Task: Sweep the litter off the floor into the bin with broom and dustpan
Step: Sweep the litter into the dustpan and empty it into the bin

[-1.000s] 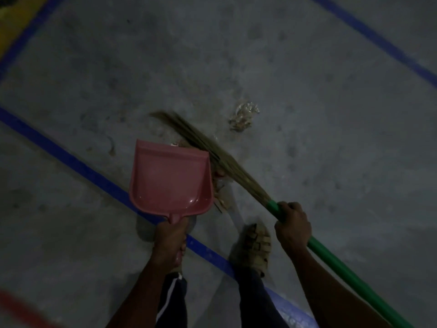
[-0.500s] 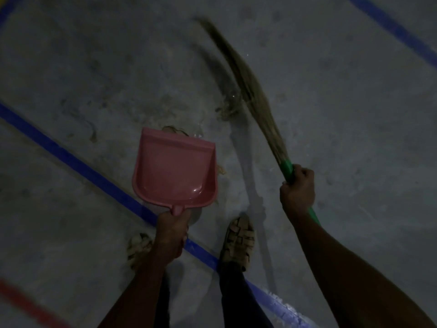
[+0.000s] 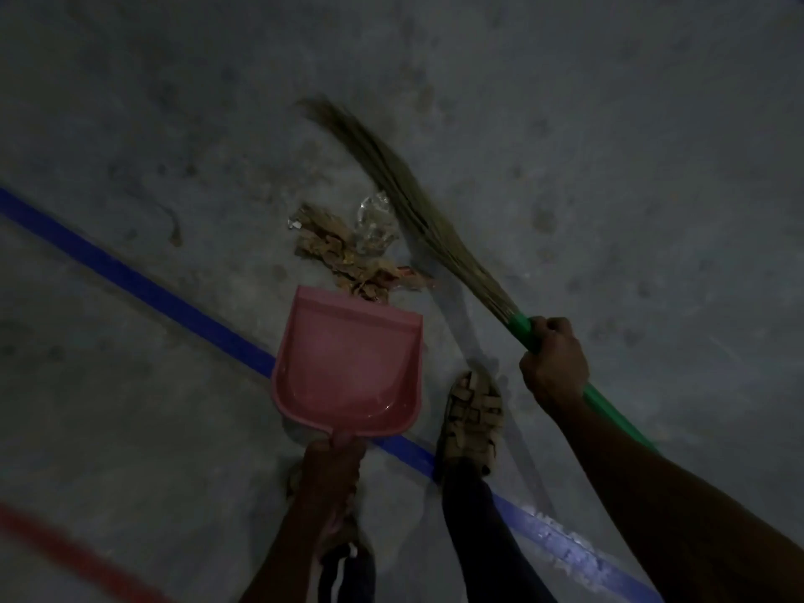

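A heap of litter (image 3: 348, 254), dry leaves and clear wrapper, lies on the floor (image 3: 609, 167) just beyond the front lip of the pink dustpan (image 3: 348, 367). The left hand (image 3: 333, 472) is clenched round the dustpan's stub handle. Right of the dustpan, the right hand (image 3: 554, 363) grips the broom (image 3: 435, 219) by its green handle, bristles blurred beside the litter. A blue line (image 3: 130, 276) passes under the dustpan.

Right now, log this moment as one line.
left hand grips pink dustpan | right hand grips broom | litter at dustpan lip, not in
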